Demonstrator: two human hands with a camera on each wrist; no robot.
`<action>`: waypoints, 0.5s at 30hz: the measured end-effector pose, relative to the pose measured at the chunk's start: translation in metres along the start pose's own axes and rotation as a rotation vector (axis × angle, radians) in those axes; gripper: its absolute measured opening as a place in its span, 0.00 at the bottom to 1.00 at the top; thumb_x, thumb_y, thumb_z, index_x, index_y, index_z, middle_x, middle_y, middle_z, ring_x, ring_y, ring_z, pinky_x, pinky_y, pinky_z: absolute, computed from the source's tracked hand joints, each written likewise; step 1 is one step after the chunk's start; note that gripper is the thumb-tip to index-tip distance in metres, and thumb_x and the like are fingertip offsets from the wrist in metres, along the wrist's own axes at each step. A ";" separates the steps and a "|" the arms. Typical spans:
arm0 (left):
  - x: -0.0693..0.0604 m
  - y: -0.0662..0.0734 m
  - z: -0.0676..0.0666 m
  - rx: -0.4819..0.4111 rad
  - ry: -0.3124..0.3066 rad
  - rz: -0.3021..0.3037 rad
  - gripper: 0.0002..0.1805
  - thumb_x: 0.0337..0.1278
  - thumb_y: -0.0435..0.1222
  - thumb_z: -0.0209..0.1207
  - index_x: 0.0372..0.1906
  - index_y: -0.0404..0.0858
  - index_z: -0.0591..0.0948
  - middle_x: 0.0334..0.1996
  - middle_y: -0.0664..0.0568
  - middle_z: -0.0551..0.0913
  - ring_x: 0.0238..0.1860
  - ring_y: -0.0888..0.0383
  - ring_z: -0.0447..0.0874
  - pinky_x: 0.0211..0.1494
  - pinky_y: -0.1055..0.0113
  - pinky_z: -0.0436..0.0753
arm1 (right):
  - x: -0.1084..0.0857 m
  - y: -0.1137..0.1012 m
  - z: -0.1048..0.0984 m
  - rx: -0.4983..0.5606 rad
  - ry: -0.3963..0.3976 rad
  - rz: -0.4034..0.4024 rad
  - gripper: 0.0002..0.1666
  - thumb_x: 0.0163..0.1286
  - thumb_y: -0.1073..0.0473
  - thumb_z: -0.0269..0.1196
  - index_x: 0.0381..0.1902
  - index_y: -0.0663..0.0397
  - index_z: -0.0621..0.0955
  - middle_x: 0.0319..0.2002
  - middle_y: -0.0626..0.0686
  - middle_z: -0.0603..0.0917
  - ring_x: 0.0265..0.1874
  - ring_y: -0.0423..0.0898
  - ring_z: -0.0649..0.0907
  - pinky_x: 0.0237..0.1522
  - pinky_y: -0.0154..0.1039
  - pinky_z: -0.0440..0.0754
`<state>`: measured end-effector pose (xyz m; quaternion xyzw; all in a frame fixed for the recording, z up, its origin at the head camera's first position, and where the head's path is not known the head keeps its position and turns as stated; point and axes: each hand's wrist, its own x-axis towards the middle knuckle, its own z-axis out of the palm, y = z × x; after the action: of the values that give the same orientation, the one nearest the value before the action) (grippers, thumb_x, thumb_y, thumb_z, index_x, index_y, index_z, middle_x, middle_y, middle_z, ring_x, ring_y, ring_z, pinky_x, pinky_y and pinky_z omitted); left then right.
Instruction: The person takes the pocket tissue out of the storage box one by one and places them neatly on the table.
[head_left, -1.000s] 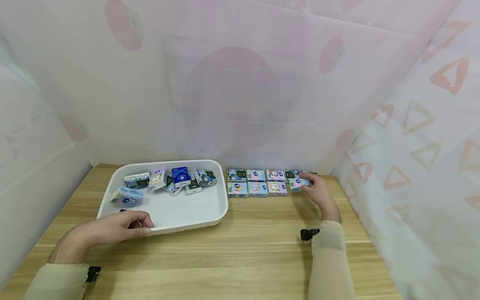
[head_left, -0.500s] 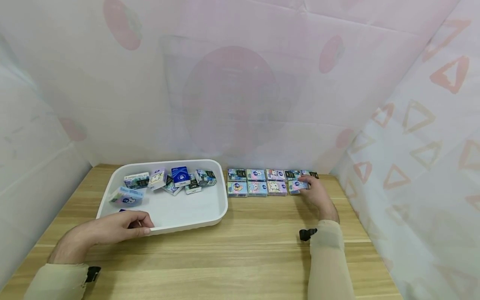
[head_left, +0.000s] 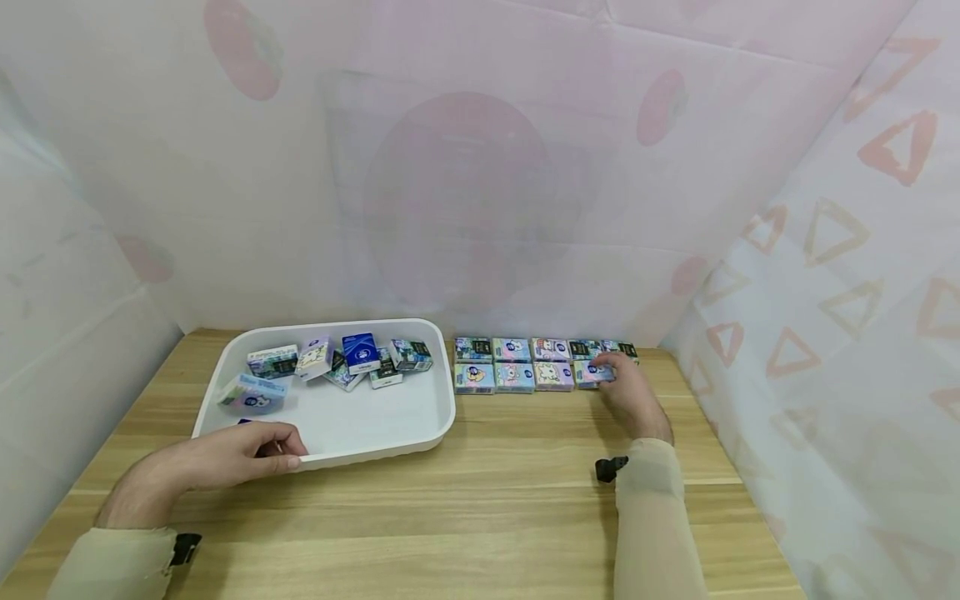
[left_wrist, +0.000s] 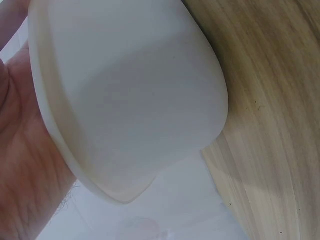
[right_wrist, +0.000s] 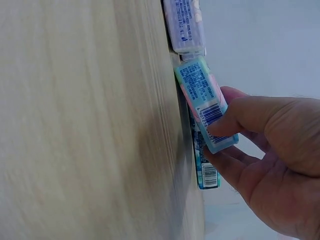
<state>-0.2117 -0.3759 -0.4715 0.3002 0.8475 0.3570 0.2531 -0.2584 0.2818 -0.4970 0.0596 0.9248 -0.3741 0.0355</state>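
Observation:
My right hand (head_left: 632, 393) pinches a light-blue tissue pack (right_wrist: 202, 100) by its outer end, thumb on the barcode side. In the right wrist view the pack tilts slightly, its far end beside a purple pack (right_wrist: 184, 25). A dark-green pack (right_wrist: 207, 167) lies behind it. The pack sits at the right end of the front row, next to a purple pack with a cartoon (head_left: 553, 376). At the near left, my left hand (head_left: 232, 454) grips the front rim of a white tray (head_left: 360, 454), thumb outside. The left wrist view shows the tray's wall (left_wrist: 145, 100) close up.
Inside the tray lie several loose tissue packs, among them a dark-blue one (head_left: 362, 352) and a light-blue one (head_left: 253, 394). Two rows of packs, such as a dark one (head_left: 473, 348), run along the wooden table (head_left: 480, 517) by the back wall (head_left: 465, 208).
My right hand has moved slightly left and brought the light-blue pack up to the end of the front row. The dark pack behind it now shows more. My left hand stays on the tray.

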 end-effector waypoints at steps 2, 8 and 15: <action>0.000 0.000 0.000 0.000 0.000 0.000 0.04 0.91 0.38 0.64 0.53 0.45 0.88 0.39 0.60 0.82 0.38 0.70 0.73 0.40 0.67 0.72 | 0.002 0.001 0.001 -0.009 0.001 -0.017 0.29 0.79 0.79 0.58 0.74 0.64 0.83 0.91 0.69 0.67 0.89 0.72 0.67 0.78 0.64 0.80; 0.000 0.000 0.000 0.005 0.002 -0.009 0.04 0.91 0.39 0.65 0.53 0.45 0.88 0.39 0.60 0.82 0.38 0.70 0.73 0.40 0.67 0.72 | 0.008 0.005 0.002 -0.059 0.025 -0.074 0.25 0.76 0.82 0.60 0.65 0.66 0.87 0.83 0.74 0.75 0.87 0.78 0.69 0.91 0.74 0.64; 0.000 -0.001 0.000 0.009 0.003 -0.014 0.04 0.91 0.38 0.64 0.53 0.45 0.88 0.38 0.60 0.81 0.38 0.70 0.73 0.40 0.67 0.72 | 0.012 0.017 -0.001 0.000 0.021 -0.063 0.23 0.82 0.76 0.61 0.68 0.59 0.87 0.85 0.69 0.74 0.86 0.72 0.72 0.86 0.68 0.76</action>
<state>-0.2123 -0.3761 -0.4723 0.2949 0.8515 0.3519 0.2532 -0.2677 0.2954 -0.5096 0.0341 0.9265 -0.3745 0.0141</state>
